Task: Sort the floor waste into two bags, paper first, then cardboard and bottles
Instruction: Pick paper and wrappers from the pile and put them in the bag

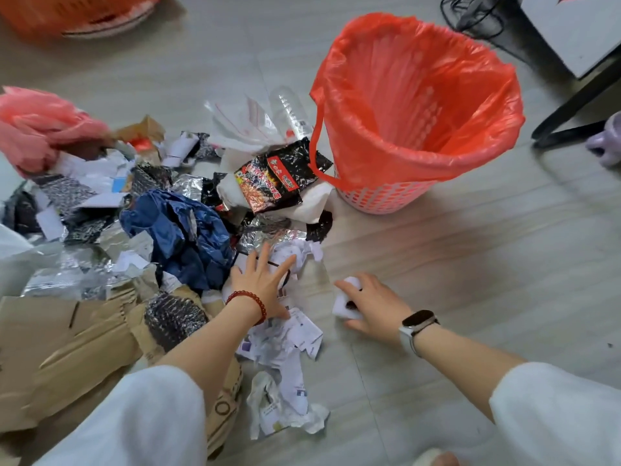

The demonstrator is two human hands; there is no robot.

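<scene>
A heap of waste covers the floor at left: crumpled white paper scraps [285,341], flattened cardboard [67,348], silver foil, a blue wrapper [188,230], a black noodle packet [275,178] and a clear plastic bottle [292,109]. My left hand [263,280] lies fingers spread on crumpled paper at the heap's edge, holding nothing that I can see. My right hand [373,304] is closed around a white piece of paper [346,302] on the floor. A pink basket lined with an orange bag [416,105] stands open beyond my hands, with nothing visible inside.
A second orange bag [77,15] sits at the far left top. A loose pink bag [37,126] lies on the heap's left. At right are a black table leg [578,102], cables and a purple object [608,139]. Bare floor stretches right of my hands.
</scene>
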